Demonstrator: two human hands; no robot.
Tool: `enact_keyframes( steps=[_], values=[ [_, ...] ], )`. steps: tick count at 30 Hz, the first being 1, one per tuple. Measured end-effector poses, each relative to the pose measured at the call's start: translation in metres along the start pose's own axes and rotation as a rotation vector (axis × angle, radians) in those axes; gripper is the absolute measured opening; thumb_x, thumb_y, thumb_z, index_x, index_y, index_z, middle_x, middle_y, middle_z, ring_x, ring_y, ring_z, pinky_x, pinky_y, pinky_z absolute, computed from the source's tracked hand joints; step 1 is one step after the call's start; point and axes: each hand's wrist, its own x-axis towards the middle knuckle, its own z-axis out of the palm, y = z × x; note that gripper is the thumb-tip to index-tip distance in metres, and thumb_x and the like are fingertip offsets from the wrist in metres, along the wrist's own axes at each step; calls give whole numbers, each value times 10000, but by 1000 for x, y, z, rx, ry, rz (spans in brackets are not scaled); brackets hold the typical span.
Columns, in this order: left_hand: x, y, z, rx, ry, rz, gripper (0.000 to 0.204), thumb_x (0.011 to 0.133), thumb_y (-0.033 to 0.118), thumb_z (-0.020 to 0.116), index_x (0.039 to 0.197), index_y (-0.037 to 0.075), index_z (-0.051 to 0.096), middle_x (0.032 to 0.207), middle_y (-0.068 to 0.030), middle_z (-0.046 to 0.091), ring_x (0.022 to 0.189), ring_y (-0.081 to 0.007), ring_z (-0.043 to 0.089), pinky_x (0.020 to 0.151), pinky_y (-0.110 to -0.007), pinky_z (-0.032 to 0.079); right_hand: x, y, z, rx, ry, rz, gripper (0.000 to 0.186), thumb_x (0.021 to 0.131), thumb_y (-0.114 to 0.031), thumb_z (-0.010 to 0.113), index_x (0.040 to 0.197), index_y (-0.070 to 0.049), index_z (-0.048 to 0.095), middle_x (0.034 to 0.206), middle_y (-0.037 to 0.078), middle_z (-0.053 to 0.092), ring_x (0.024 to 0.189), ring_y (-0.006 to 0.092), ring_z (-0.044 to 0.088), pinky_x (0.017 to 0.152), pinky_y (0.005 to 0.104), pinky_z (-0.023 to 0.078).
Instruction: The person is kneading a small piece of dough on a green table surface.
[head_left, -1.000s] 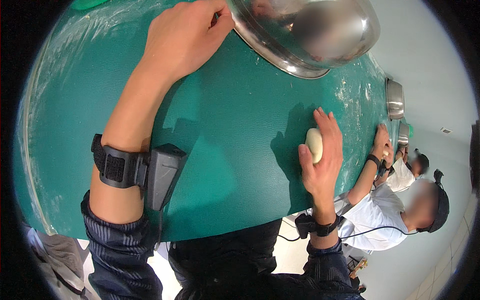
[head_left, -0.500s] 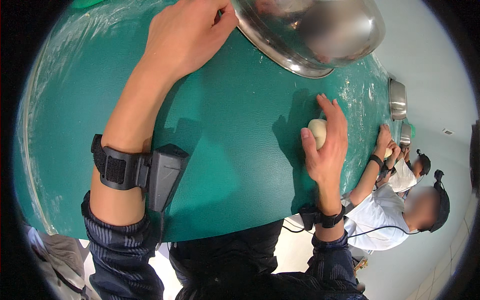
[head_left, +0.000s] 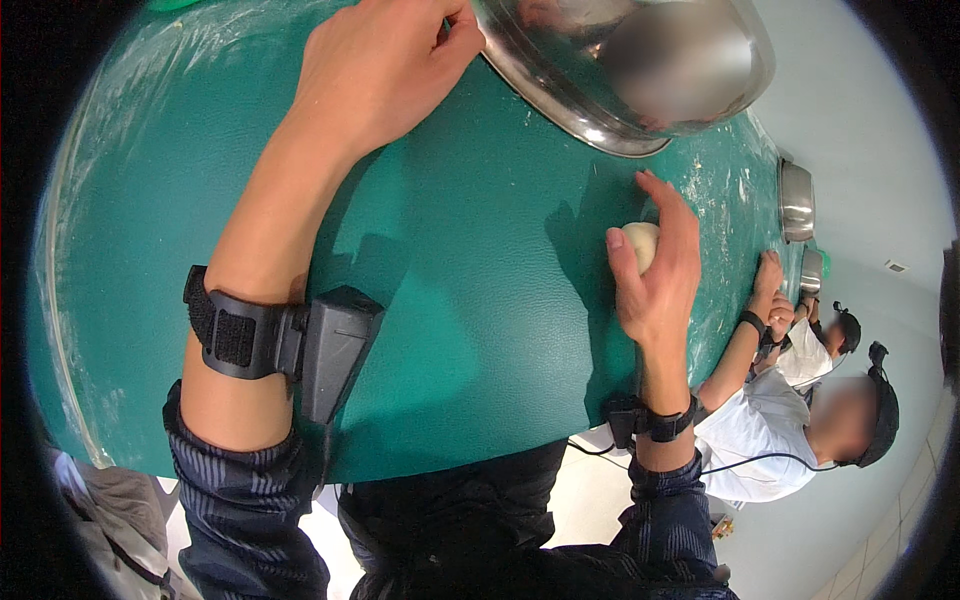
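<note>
The worktop [head_left: 470, 300] under the fingers is green, smooth and faintly leathery, dusted with pale flour beyond them. The bowl [head_left: 640, 70] above the fingers is polished, mirror-bright metal. Between the right fingers, the dough ball [head_left: 640, 243] looks soft, matt and pale.

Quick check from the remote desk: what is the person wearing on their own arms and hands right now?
Both hands are bare, no gloves. The left hand has a wide black strap around the forearm carrying a dark boxy device, with a thin cable running down from it. The right hand has a narrower black wrist strap, also cabled. Both forearms emerge from dark blue, finely striped sleeves pushed back above the straps.
</note>
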Motion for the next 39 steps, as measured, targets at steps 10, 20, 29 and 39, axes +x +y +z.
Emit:
enact_keyframes(
  steps=[10, 20, 29, 39],
  values=[
    [0, -1, 3, -10, 42, 29, 214, 1055, 184, 611, 987, 9, 714, 808, -219, 708, 696, -403, 685, 628, -480, 510, 13, -5, 3, 71, 20, 72, 573, 884, -275, 801, 1383, -33, 656, 1343, 198, 688, 1247, 416, 628, 1078, 486, 507],
    [0, 2, 1, -4, 7, -12, 204, 1048, 182, 624, 970, 17, 716, 787, -211, 701, 692, -403, 681, 626, -481, 504, 22, -1, 7, 81, 53, 77, 503, 931, -316, 761, 1329, -21, 670, 1264, 196, 702, 1185, 407, 651, 1038, 473, 517],
    [2, -2, 5, -8, 13, 10, 210, 1047, 188, 629, 967, 18, 723, 782, -209, 703, 696, -406, 686, 630, -484, 510, 29, 6, 12, 94, 72, 122, 446, 965, -299, 732, 1301, -12, 673, 1235, 192, 707, 1200, 389, 652, 1056, 466, 505],
    [2, -3, 8, -7, 47, 27, 215, 1037, 188, 635, 965, 16, 743, 780, -215, 705, 699, -411, 691, 635, -488, 515, 40, 11, 17, 141, 105, 173, 325, 1029, -285, 678, 1200, -9, 686, 1142, 169, 718, 1118, 369, 646, 1015, 444, 499]
  ],
)
